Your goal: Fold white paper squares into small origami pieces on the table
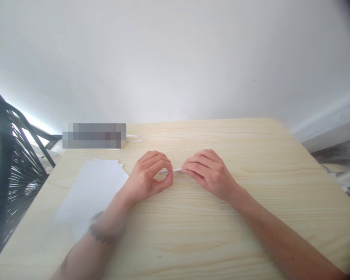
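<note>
Forearms (pixel 282 233) extend from the lower edge to two hands pinching a white strip (pixel 177 169) over the table (pixel 280 155).

The strip is thin and narrow, its bare section short and seemingly straight; its material is too small to tell. Its long axis lies crosswise, left to right, roughly parallel to the table's far edge and tilting slightly upward at the right. The left hand (pixel 147 175) grips it between thumb and forefinger, curved into a loop; the right hand (pixel 210 171) holds it in a narrow pinch. Paper (pixel 96 190) lies left of the strip, beside the left hand.
</note>
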Action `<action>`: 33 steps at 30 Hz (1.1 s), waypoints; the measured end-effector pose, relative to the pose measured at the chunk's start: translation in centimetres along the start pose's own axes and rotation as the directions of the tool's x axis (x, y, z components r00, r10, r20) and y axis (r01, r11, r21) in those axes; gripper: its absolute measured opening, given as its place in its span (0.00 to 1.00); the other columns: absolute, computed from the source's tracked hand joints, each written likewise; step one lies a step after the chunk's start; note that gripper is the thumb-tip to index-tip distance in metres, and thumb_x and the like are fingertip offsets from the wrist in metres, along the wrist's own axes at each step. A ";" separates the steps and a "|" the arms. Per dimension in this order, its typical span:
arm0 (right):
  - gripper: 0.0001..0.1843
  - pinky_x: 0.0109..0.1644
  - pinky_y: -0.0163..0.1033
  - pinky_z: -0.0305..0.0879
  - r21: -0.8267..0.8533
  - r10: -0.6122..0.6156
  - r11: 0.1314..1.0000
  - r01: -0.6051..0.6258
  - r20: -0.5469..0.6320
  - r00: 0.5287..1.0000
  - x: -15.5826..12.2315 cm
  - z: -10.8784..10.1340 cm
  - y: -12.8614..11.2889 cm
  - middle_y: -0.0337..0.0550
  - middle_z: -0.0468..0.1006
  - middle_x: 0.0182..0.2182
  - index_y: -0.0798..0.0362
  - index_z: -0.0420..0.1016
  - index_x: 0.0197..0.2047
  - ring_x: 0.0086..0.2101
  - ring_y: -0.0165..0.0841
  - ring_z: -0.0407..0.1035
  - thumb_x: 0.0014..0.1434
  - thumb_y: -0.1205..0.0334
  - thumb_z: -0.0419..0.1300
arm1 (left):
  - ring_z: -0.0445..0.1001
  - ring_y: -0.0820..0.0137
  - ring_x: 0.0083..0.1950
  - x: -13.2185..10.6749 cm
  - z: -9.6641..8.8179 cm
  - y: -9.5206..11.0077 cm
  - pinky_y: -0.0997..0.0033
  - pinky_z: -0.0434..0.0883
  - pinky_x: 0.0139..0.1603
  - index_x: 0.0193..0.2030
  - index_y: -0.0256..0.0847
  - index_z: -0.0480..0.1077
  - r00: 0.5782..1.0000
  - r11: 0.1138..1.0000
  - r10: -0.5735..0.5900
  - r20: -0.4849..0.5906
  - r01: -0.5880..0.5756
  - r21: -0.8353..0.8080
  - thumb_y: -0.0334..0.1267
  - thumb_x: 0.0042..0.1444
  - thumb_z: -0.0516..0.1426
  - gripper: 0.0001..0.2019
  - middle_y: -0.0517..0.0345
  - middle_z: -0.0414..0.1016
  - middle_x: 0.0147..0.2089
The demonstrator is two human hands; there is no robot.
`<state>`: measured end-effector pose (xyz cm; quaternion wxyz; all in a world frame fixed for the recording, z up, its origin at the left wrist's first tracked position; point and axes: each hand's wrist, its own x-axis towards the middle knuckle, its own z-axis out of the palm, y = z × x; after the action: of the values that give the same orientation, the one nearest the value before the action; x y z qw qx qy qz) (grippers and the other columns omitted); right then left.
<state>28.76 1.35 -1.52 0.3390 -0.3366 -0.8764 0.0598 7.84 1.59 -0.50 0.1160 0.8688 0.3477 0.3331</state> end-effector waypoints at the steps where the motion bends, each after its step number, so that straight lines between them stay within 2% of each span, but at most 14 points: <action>1: 0.07 0.43 0.40 0.57 -0.002 0.002 1.000 -0.003 -0.003 1.000 0.0 -0.1 0.1 0.41 0.75 0.33 0.53 0.73 0.35 0.36 0.31 0.63 0.58 0.66 0.53 | 0.69 0.69 0.38 0.0 -0.1 -0.1 0.65 0.67 0.41 0.31 0.40 0.67 1.000 1.000 0.000 -0.001 0.000 0.003 0.27 0.47 0.55 0.05 0.58 0.73 0.31; 8: 0.06 0.43 0.40 0.57 -0.045 0.023 0.999 -0.025 -0.032 0.999 -0.1 -0.8 0.7 0.41 0.76 0.33 0.53 0.73 0.35 0.36 0.31 0.63 0.58 0.67 0.54 | 0.69 0.68 0.38 -0.2 -0.9 -0.7 0.64 0.66 0.43 0.31 0.40 0.67 0.999 1.000 0.007 -0.047 -0.006 0.028 0.27 0.47 0.56 0.06 0.57 0.73 0.31; 14: 0.05 0.42 0.38 0.57 -0.067 -0.030 0.997 0.028 -0.018 0.999 0.4 -0.1 -0.6 0.39 0.76 0.32 0.54 0.73 0.33 0.34 0.30 0.63 0.57 0.68 0.55 | 0.69 0.67 0.40 0.2 -0.2 0.3 0.64 0.65 0.43 0.35 0.40 0.68 0.999 0.998 0.027 0.040 -0.030 0.060 0.29 0.49 0.56 0.06 0.56 0.74 0.35; 17: 0.04 0.42 0.38 0.57 -0.043 -0.033 0.999 0.032 -0.024 0.999 0.4 0.3 -0.8 0.39 0.76 0.32 0.54 0.72 0.33 0.34 0.30 0.63 0.56 0.67 0.56 | 0.69 0.68 0.40 0.3 0.1 0.4 0.65 0.65 0.43 0.35 0.41 0.69 0.997 0.997 0.061 0.043 -0.063 0.047 0.29 0.50 0.56 0.06 0.57 0.75 0.34; 24: 0.06 0.41 0.38 0.57 -0.005 0.023 1.000 -0.024 -0.041 0.999 0.1 -0.5 0.5 0.38 0.75 0.27 0.53 0.72 0.28 0.32 0.30 0.64 0.55 0.61 0.58 | 0.69 0.69 0.38 0.2 -0.2 0.1 0.65 0.65 0.42 0.33 0.41 0.71 0.998 0.998 0.067 -0.002 -0.067 -0.016 0.28 0.49 0.58 0.06 0.58 0.75 0.32; 29: 0.05 0.39 0.37 0.58 0.061 0.005 0.998 -0.005 0.000 1.000 -0.1 -0.8 1.3 0.39 0.76 0.28 0.53 0.73 0.30 0.31 0.29 0.66 0.55 0.63 0.58 | 0.69 0.68 0.39 0.2 -0.2 -0.2 0.64 0.65 0.42 0.33 0.40 0.71 0.999 0.999 0.051 -0.007 -0.051 -0.011 0.29 0.49 0.58 0.05 0.58 0.75 0.30; 33: 0.05 0.37 0.36 0.59 0.050 -0.001 0.999 0.002 -0.013 1.000 -0.3 -0.7 1.6 0.40 0.77 0.29 0.53 0.73 0.31 0.31 0.29 0.67 0.56 0.64 0.56 | 0.70 0.68 0.38 0.1 -0.2 -0.4 0.64 0.65 0.41 0.32 0.41 0.71 0.998 0.999 0.049 -0.035 -0.048 0.022 0.29 0.49 0.58 0.04 0.58 0.75 0.30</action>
<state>30.22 2.27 -1.65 0.3531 -0.3279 -0.8727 0.0792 7.60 1.96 -0.49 0.0924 0.8721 0.3321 0.3473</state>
